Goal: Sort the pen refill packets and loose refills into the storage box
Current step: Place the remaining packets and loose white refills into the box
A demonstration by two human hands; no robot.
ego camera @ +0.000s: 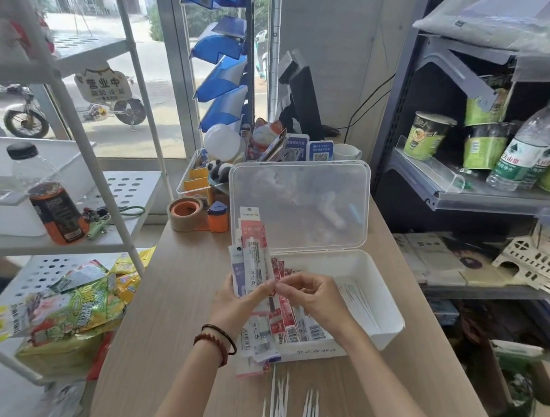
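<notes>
Mid-sort: left hand grips a fan of refill packets over the storage box, right hand fingers pinching one packet's edge; next prob. slot it into the box, w/ loose refills waiting on the tabletop.

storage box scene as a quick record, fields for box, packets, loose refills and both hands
box: white storage box, lid raised, on table
boxed packets: lie at its left end
left hand: grips held packets upright
right hand: pinches a held packet's edge
loose refills: white, on table near the box's front
</notes>
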